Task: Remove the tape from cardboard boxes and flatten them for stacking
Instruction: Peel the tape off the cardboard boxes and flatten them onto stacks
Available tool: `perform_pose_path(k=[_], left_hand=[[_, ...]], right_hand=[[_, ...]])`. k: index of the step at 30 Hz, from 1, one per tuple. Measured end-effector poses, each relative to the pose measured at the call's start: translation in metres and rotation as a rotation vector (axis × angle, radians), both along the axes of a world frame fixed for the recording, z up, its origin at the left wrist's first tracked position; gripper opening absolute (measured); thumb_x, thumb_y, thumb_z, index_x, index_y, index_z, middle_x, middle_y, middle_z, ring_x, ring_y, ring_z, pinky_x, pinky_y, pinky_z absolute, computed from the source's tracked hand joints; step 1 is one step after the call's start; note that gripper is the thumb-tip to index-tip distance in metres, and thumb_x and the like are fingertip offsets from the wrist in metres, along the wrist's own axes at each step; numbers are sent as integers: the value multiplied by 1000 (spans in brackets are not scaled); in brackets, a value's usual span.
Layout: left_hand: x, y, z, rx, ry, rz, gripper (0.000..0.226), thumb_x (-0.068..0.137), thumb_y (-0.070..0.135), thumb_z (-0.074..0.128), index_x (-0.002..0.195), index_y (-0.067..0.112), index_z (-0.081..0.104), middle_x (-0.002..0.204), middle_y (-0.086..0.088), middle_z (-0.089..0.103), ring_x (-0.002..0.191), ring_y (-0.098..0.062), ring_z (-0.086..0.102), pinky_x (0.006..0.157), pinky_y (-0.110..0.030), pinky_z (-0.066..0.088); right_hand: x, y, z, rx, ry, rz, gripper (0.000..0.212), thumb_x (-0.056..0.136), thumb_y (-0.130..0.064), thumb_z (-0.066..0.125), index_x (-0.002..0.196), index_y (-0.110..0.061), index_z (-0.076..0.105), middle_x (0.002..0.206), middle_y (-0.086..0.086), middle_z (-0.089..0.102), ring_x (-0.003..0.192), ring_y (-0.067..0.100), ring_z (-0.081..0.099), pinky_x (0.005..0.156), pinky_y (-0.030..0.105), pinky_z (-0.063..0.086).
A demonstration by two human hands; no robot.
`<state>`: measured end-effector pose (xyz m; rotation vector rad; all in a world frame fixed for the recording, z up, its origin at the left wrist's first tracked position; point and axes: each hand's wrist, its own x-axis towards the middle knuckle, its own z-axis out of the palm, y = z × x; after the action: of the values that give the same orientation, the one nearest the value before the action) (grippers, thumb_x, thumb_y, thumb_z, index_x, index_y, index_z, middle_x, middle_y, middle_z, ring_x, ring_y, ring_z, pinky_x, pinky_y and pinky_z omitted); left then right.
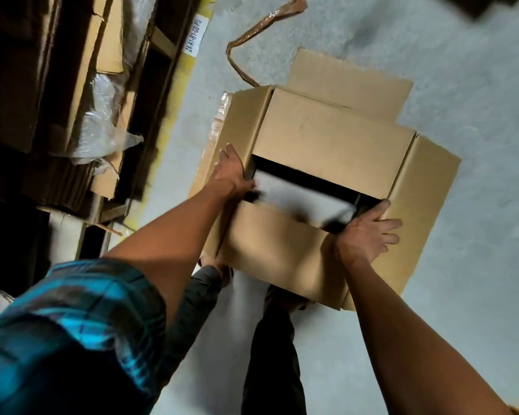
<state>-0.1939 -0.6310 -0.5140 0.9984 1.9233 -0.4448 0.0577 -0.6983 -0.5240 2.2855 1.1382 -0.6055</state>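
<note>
Person standing over a plain brown corrugated cardboard box (321,163), which is sitting in mid-frame above a pale grey, speckled concrete floor (477,85). Cannot tell whether the box is resting on the floor or being lifted. Box flaps are standing open: one large flap angling over the top, side flaps spreading right and far, a dark rectangular gap showing between the near and far flaps. Something pale and blurred is showing inside the gap.

Left hand (232,175) is pressing against the left corner of the box, fingers fairly straight along the side wall, thumb toward the opening. Right hand (366,232) is lying at the right end of the near flap, fingers spread and only loosely bent, palm on the cardboard edge.

A long crinkled strip of brown tape (252,34) is lying loose on the floor beyond the box, curling in a loop. Glossy clear tape (218,127) is clinging to the box's left face.

At left, dark shelving (150,94) is holding flattened cardboard sheets (111,43) and crumpled clear plastic wrap (102,139). A blue plaid sleeve (72,324) is filling the near left.
</note>
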Motion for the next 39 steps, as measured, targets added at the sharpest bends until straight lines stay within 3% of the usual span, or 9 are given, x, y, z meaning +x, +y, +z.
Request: perform_pose_path(k=[4,7,12,16,19,22,24,30,39], left_hand=[[8,10,-5,15,29,-6,69,84,7,65,141,1,29,133,-22,50,120,-40,53,92,-40,46],[5,10,-5,9,37,-37,61,83,7,66,135,2,34,126,-21,53,114,-41,56,85,-39,47],[5,12,0,33,56,-70,53,88,7,63,133,-1,36,125,-24,53,114,-42,55,84,-40,45],[6,12,2,31,43,-81,51,87,7,63,131,-1,37,125,-23,53,113,-41,55,82,-40,46],[6,13,6,27,38,-71,49,85,6,63,127,1,39,122,-19,53,109,-38,56,76,-38,46],[6,16,9,18,26,-60,49,82,4,63,125,3,41,122,-18,54,108,-37,56,78,-39,50],[8,18,12,17,31,-61,48,82,3,62,126,4,42,123,-17,53,110,-37,55,81,-40,51],[14,18,9,32,65,-75,50,82,3,62,128,4,42,124,-17,53,114,-38,54,84,-41,50],[29,57,22,57,98,-73,45,86,6,66,126,5,48,124,-16,55,113,-35,56,82,-37,51]], right_hand=[[-8,2,22,39,92,543,52,93,-12,42,141,-12,22,150,24,20,138,47,18,114,61,20],[-27,6,26,161,277,875,44,84,-8,60,126,-10,44,117,17,52,109,38,49,97,51,43],[-12,50,22,-423,787,272,24,90,-18,62,111,-26,53,116,11,62,88,25,62,70,33,50],[-17,69,49,-1012,905,245,68,72,-38,85,129,-32,50,124,16,61,101,35,68,82,51,59],[-43,45,57,-746,922,429,48,85,-44,71,121,-15,57,134,13,57,125,36,56,94,41,53],[-63,-8,55,-834,889,554,120,51,-74,79,147,-22,30,154,4,39,137,32,44,108,43,41],[-74,-38,44,-770,978,600,135,41,-71,86,150,-21,24,151,6,42,132,30,47,110,37,38],[-71,-61,28,-694,1090,579,108,49,-56,92,138,-17,45,135,3,57,119,23,57,87,18,35],[-67,-54,34,-531,935,915,77,68,-56,79,125,-12,50,119,15,61,106,36,59,90,40,50]])
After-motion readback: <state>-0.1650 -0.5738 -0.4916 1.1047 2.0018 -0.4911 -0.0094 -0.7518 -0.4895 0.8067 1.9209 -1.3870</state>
